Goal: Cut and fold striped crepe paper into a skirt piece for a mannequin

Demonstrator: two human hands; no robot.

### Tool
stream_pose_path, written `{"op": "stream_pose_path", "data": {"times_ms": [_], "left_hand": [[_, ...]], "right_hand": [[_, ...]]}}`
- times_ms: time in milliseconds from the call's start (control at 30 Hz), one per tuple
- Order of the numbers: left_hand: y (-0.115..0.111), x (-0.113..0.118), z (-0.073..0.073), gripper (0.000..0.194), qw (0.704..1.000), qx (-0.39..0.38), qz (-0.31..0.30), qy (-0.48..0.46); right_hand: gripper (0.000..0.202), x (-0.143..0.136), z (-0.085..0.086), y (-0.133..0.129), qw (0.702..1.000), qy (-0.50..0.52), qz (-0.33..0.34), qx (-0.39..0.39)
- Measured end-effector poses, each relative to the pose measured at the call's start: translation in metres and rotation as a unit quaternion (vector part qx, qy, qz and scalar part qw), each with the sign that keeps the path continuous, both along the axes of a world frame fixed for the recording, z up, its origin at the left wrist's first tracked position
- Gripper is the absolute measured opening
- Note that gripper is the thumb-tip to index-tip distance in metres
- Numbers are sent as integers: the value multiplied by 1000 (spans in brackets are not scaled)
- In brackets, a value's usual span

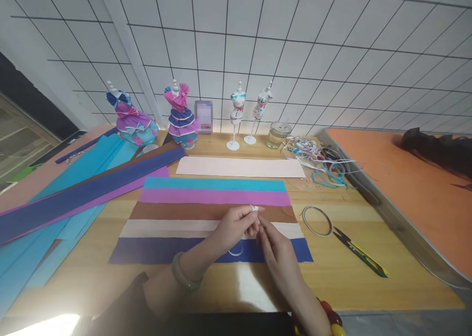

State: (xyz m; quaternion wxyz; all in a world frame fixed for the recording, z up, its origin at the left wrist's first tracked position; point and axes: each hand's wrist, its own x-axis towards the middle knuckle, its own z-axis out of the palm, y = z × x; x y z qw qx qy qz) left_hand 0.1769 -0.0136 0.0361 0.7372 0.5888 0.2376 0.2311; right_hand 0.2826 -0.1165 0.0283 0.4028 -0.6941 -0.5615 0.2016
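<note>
My left hand (236, 223) is closed in a pinch, with a small piece of thin white ribbon (254, 208) showing at its thumb and forefinger. My right hand (278, 250) meets it, its fingertips pinched on the same ribbon just below; the exact grip is partly hidden by the fingers. A pale loop (236, 254), seemingly part of the ribbon, hangs under my left hand. Beneath both hands lie flat fabric strips side by side: turquoise (214, 183), purple (214, 196), brown (177, 212), cream (165, 228) and dark blue (155, 251).
Right of the strips lie a ring-shaped coil (317, 221) and yellow-green thread snips (361, 252). Behind stand a pale pink strip (239, 167), two dressed mannequins (181, 117), two bare stands (233, 145), a glass jar (278, 134) and tangled ribbons (317, 159). Long fabric lengths (84, 188) cover the left.
</note>
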Motion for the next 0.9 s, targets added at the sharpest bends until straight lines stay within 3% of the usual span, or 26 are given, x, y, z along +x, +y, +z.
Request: {"op": "stream_pose_path", "data": {"times_ms": [100,167,300,467,633,767,900], "left_hand": [[-4,-1,0,32,989,137,29,50],[-6,-1,-1,32,981,180,45,60],[-10,4,-1,35,996,64,64,1],[-11,9,6,39,987,-120,54,-87],[-8,8,11,30,946,-261,64,-179],[-5,10,11,26,918,-324,71,-217],[-7,14,12,26,923,-319,67,-205]], "right_hand": [[33,-1,-2,-2,995,-86,-36,33],[30,-2,-4,-3,984,-148,-66,71],[22,-5,-3,-5,970,-191,-70,132],[24,-11,2,-4,997,-43,-33,58],[22,4,3,-5,994,98,-52,10],[37,10,4,-5,960,265,-92,-9],[56,-2,3,0,909,402,38,-99]]}}
